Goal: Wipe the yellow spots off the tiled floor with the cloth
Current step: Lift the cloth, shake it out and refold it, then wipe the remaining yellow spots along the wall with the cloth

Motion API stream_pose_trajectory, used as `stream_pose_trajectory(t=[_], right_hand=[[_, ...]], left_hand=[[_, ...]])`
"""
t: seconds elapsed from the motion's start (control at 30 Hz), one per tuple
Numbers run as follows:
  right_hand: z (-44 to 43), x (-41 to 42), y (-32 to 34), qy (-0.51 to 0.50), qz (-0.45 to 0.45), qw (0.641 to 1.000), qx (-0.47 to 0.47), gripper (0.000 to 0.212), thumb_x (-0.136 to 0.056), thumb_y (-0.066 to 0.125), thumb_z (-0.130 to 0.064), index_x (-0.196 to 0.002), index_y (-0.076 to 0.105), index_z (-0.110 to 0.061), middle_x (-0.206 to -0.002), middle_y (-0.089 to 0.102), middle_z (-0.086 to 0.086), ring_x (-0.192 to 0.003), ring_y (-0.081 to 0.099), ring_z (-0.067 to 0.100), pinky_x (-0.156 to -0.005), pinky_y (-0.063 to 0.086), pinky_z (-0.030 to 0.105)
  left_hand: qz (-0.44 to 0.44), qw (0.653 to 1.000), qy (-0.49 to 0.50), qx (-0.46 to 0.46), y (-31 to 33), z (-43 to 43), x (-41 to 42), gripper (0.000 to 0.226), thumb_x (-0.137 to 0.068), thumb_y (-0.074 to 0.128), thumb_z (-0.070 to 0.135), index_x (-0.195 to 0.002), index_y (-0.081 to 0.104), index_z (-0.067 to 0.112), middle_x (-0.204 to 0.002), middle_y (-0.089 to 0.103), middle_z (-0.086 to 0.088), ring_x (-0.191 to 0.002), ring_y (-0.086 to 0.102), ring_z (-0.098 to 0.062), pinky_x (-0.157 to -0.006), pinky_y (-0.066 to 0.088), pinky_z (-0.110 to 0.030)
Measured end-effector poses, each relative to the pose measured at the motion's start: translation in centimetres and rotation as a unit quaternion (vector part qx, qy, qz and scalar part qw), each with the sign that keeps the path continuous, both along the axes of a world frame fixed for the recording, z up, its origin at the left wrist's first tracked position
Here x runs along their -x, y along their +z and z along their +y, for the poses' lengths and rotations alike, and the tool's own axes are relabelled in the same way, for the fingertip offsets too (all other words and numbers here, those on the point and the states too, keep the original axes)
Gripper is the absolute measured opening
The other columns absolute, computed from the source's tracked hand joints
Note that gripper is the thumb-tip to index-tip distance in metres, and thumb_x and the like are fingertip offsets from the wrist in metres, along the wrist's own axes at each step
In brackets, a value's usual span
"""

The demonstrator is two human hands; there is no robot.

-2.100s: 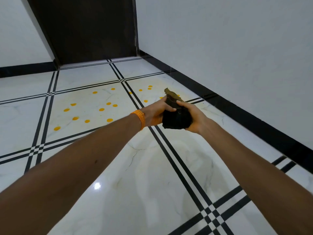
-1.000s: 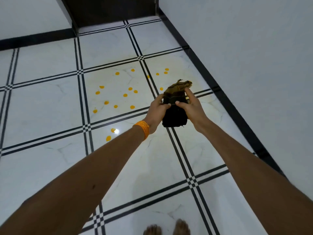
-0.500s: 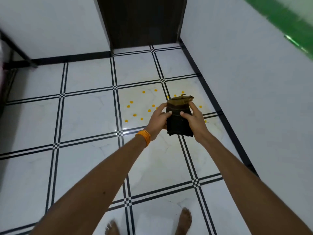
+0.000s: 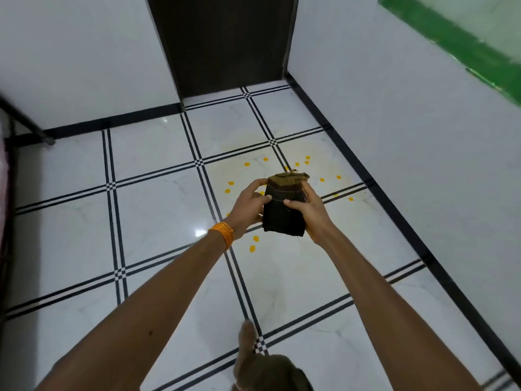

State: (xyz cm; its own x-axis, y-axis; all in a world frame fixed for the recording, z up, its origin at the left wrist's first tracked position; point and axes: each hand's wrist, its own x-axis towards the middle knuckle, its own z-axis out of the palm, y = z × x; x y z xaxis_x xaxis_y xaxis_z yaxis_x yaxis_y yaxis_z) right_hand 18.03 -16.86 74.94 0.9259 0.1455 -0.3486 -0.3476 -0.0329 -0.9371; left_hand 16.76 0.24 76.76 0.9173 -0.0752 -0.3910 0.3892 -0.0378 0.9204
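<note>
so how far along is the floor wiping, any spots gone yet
Nothing looks wiped yet. The folded cloth is held up off the floor, gripped by the left hand and the right hand. The yellow spots are scattered across the tiled floor, so all the wiping is left.

cloth (image 4: 284, 213) between hands, spots (image 4: 255, 243) on floor (image 4: 158, 215) below

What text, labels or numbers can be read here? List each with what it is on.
None: no readable text in this view.
The cloth, held by the left hand and right hand, shows no label.
The wristband is plain orange.
The green band on the wall is blurred; no lettering shows.
The floor has only black lines and yellow spots.
</note>
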Motion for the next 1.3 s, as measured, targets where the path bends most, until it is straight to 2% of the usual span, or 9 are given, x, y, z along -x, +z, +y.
stream_pose_trajectory(t=[0.27,0.37,0.47,0.6,0.73,0.83,0.93,1.13,1.3], right_hand=[[8.6,-5.2,-5.0,-0.095,0.013,0.995,0.019,0.058,-0.074,0.084,-0.01,-0.122,0.062,-0.031,-0.11,0.074,0.005,-0.099,0.073,0.027,-0.082,0.062,0.051],[12.0,-7.4,-7.8,-0.129,0.046,0.991,-0.013,0.054,-0.075,0.083,-0.007,-0.119,0.064,-0.032,-0.111,0.074,0.006,-0.1,0.072,0.029,-0.082,0.061,0.055],[14.9,-9.0,-11.1,-0.152,0.089,0.983,-0.045,0.051,-0.079,0.079,-0.001,-0.12,0.065,-0.028,-0.113,0.074,0.01,-0.102,0.072,0.034,-0.083,0.06,0.058],[17.9,-9.8,-15.9,-0.176,0.151,0.97,-0.066,0.048,-0.08,0.077,0.001,-0.119,0.066,-0.024,-0.115,0.073,0.014,-0.102,0.072,0.038,-0.085,0.058,0.061],[21.5,-11.5,-23.5,-0.22,0.19,0.954,-0.069,0.045,-0.082,0.074,0.004,-0.115,0.069,-0.025,-0.114,0.075,0.012,-0.101,0.073,0.036,-0.082,0.061,0.052],[23.6,-12.9,-31.1,-0.251,0.199,0.945,-0.068,0.046,-0.083,0.073,0.006,-0.117,0.068,-0.024,-0.112,0.076,0.01,-0.099,0.074,0.033,-0.079,0.062,0.046],[25.3,-14.1,-40.0,-0.28,0.206,0.935,-0.076,0.046,-0.083,0.071,0.007,-0.118,0.067,-0.021,-0.112,0.075,0.011,-0.099,0.074,0.033,-0.083,0.062,0.047],[26.8,-15.1,-59.0,-0.321,0.24,0.915,-0.048,0.06,-0.078,0.075,0.007,-0.13,0.063,-0.02,-0.12,0.071,0.014,-0.102,0.072,0.035,-0.083,0.062,0.045],[26.4,-16.2,-69.3,-0.336,0.247,0.907,-0.066,0.046,-0.083,0.068,0.01,-0.125,0.06,-0.007,-0.12,0.067,0.026,-0.1,0.071,0.037,-0.079,0.062,0.041]], left_hand=[[0.04,0.998,-0.038,-0.01,-5.0,7.5,-6.9,0.035,-0.101,0.045,0.01,-0.127,0.052,0.031,-0.094,0.066,-0.008,-0.078,0.068,-0.019,-0.057,0.056,-0.023],[0.048,0.998,-0.05,0.005,-8.1,10.3,-10.6,0.033,-0.101,0.044,0.01,-0.126,0.052,0.031,-0.095,0.068,-0.003,-0.084,0.069,-0.017,-0.057,0.056,-0.023],[0.086,0.994,-0.064,0.007,-11.8,12.9,-12.8,0.023,-0.104,0.044,0.021,-0.124,0.053,0.024,-0.096,0.067,-0.005,-0.078,0.067,-0.016,-0.053,0.053,-0.021],[0.083,0.98,-0.135,-0.117,-18.4,17.2,-14.7,0.03,-0.103,0.042,0.033,-0.124,0.054,0.014,-0.096,0.063,-0.01,-0.082,0.063,-0.017,-0.063,0.05,-0.019],[-0.091,0.893,-0.248,-0.363,-28.8,23.4,-18.1,0.044,-0.101,0.046,0.038,-0.138,0.05,0.013,-0.124,0.061,-0.013,-0.116,0.056,-0.03,-0.097,0.046,-0.041],[-0.217,0.821,-0.289,-0.441,-36.3,26.4,-20.6,0.047,-0.097,0.048,0.032,-0.137,0.052,0.006,-0.137,0.054,-0.019,-0.127,0.049,-0.037,-0.101,0.043,-0.049],[-0.292,0.777,-0.306,-0.466,-44.6,28.2,-22.6,0.047,-0.095,0.05,0.029,-0.134,0.054,0.003,-0.137,0.054,-0.022,-0.127,0.05,-0.04,-0.101,0.044,-0.051],[-0.298,0.759,-0.317,-0.485,-63.3,30.8,-23.6,0.051,-0.096,0.05,0.03,-0.14,0.046,0.004,-0.144,0.047,-0.02,-0.134,0.042,-0.038,-0.103,0.042,-0.053],[-0.332,0.721,-0.35,-0.496,-75.2,33.2,-23.7,0.047,-0.097,0.049,0.031,-0.138,0.05,0.009,-0.157,0.032,-0.017,-0.143,0.032,-0.036,-0.106,0.037,-0.057]])
